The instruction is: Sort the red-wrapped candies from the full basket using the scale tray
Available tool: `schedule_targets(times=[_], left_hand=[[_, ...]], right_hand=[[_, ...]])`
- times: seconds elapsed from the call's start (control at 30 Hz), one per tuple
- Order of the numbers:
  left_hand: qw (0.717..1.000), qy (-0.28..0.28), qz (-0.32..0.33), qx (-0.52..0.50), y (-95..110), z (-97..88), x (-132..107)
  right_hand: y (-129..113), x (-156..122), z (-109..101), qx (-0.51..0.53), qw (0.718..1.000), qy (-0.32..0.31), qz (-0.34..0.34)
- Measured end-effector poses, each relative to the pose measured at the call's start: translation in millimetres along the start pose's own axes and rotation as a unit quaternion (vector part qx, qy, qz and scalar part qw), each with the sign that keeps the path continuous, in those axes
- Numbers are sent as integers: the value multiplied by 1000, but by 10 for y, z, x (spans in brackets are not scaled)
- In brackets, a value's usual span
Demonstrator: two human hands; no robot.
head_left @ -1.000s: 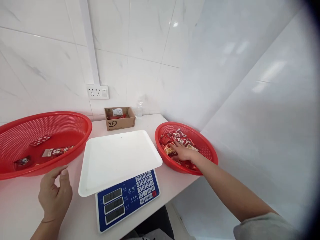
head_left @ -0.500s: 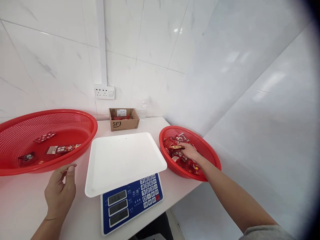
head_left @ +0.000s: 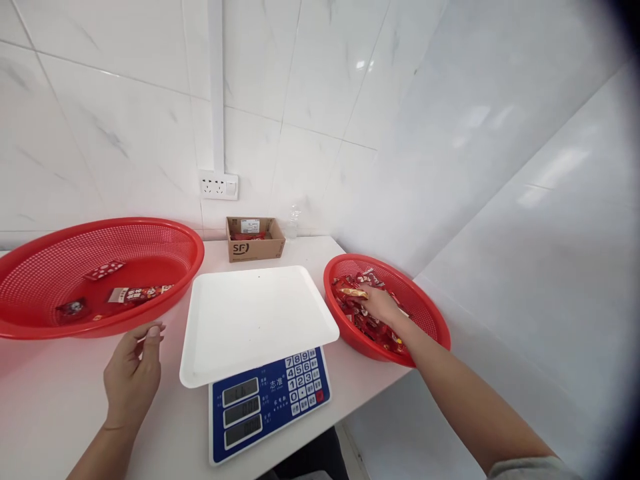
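My right hand reaches into the smaller red plastic basket on the right. Its fingers are closed on a small gold-and-red snack packet, above many small red wrapped packets. My left hand hovers over the table, just in front of the larger red basket, fingers curled with thumb and forefinger close together; nothing shows in them. Between the hands stands a digital weighing scale with a bare white tray.
In the larger basket lie a long packet, a red dotted packet and a dark red one. Behind the scale stand a cardboard box with red packets and a clear plastic bottle. A wall socket is above.
The view has shifted slightly, so everything sits a little further right. The gold-and-red packet in my right hand has turned somewhat. My left hand stays near the larger basket.
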State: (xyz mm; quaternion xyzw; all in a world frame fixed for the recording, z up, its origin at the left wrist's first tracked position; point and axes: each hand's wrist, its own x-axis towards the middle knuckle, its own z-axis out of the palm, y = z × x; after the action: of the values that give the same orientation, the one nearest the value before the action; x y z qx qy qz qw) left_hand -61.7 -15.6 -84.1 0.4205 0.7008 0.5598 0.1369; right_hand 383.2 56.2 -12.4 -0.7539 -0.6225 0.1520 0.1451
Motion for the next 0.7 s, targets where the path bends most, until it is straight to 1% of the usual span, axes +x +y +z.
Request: schedule_targets(times=[0.07,0.13,0.23,0.3,0.4,0.5,0.57,0.63,0.7], left_hand=[[1000,1,-3,-10,-4,0,3],[1000,-1,-6,-13,-8,-4,4],[1000,-11,-5,-12,-3,-12,1],[1000,-15,1,-15,4,-15,-3],[999,-16,20,-28,7,-14,-8],[999,-15,37,-26,-12,-13,-9],[999,-12,43,-19,-29,-18,-7],[999,-9,48,-15,-36,-27,-7],[999,-7,50,-15,-30,-36,-10]], right_hand=[[-85,-19,-127,18,999,33,17],[-218,-70,-227,54,997,49,21],[-507,-177,-251,135,990,27,-5],[-741,-252,-172,189,981,-13,-40],[-1102,-360,44,248,959,-92,-99],[-1404,-446,282,290,928,-181,-147],[-1541,-482,403,314,904,-232,-173],[-1620,-501,474,322,895,-245,-188],[-1653,-511,491,310,904,-221,-193]])
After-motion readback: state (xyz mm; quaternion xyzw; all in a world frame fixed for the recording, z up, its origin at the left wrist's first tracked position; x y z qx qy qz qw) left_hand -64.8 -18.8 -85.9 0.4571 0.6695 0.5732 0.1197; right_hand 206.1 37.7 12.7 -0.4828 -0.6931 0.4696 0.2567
